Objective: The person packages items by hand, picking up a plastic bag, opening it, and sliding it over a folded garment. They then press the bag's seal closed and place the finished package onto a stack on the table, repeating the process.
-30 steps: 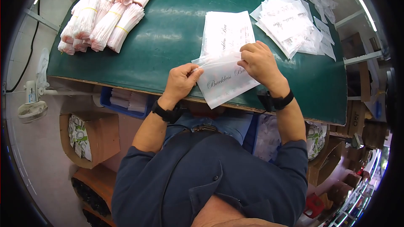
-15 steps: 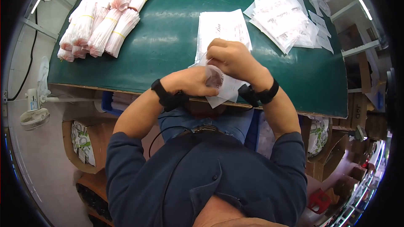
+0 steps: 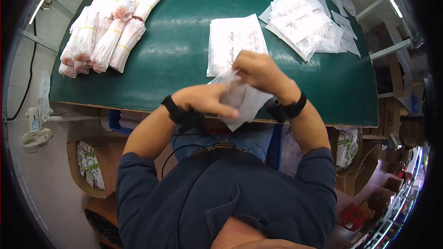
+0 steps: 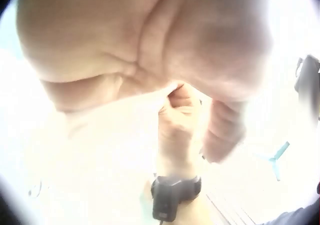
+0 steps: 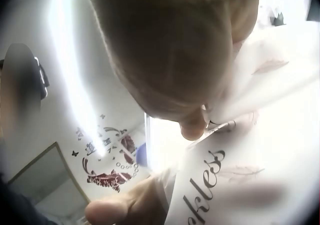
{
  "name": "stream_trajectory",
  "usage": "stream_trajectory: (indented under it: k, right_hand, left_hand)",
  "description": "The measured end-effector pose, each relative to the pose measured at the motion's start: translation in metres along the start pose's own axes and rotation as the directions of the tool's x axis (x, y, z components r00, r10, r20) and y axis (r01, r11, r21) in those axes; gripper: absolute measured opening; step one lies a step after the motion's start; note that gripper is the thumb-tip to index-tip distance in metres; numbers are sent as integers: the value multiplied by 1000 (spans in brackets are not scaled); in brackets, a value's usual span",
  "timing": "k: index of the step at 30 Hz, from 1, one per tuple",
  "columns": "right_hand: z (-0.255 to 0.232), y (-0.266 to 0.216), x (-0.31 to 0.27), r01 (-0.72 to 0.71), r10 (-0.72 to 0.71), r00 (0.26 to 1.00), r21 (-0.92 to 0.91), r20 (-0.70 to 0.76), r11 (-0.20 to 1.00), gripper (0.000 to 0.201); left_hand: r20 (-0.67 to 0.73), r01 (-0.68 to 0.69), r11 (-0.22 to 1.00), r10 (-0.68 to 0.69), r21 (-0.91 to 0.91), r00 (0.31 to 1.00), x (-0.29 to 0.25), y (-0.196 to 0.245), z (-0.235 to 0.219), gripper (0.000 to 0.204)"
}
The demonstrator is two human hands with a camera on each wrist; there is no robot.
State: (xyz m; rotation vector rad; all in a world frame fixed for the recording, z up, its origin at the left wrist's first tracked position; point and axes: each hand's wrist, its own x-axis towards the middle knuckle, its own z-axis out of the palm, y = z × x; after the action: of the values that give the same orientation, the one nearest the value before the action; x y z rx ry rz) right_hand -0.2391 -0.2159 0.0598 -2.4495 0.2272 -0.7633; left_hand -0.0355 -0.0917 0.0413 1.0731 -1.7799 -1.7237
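A frosted, see-through plastic bag (image 3: 251, 103) hangs between both hands at the table's near edge; in the right wrist view the dark script "ckless" shows on the plastic bag (image 5: 205, 185). My right hand (image 3: 260, 71) pinches its upper edge, fingers curled. Against its left side is my left hand (image 3: 203, 99), thumb stretched out and spread, as the right wrist view shows at the thumb (image 5: 107, 211). The bag hides the left fingers, so I cannot tell how they hold it. A flat stack of printed bags (image 3: 230, 32) lies just beyond.
Bundles of white-and-pink bags (image 3: 106, 34) tied with yellow bands are piled on the green table (image 3: 175, 60) at the left. A loose heap of printed bags (image 3: 302, 20) lies at the right. Below the table are a blue bin (image 3: 115, 122) and cardboard boxes (image 3: 108, 157).
From a spread grip at its two corners, both hands have come together, and the plastic bag is now bunched between them. The left thumb has spread outward; the right hand has moved left.
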Motion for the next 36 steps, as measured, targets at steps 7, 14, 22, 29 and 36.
stream_trajectory:
  k: [7, 14, 22, 29, 36]
  right_hand:
    - [-106, 130, -35, -592, 433, 710, -137, -556, 794, 19]
    - [-66, 115, -64, -466, 14, 803, -614, -596, 637, 55]
    - [37, 19, -25, -15, 12, 1000, -381, -10, 924, 22]
    - [17, 24, -22, -22, 4, 999, -381, -46, 924, 16]
    - [30, -2, -23, -13, -76, 984, -494, -158, 870, 22]
  left_hand:
    - [-793, -83, 951, 295, 298, 534, 7, -40, 11, 61]
    - [-716, 370, 699, 292, 612, 634, -3, -50, 21, 33]
    - [-778, 285, 807, 305, 517, 549, 0, -52, 25, 15]
    - [-831, 162, 909, 263, 383, 490, -9, -46, 33, 17]
    - [-810, 116, 912, 283, 393, 514, -12, -47, 39, 16]
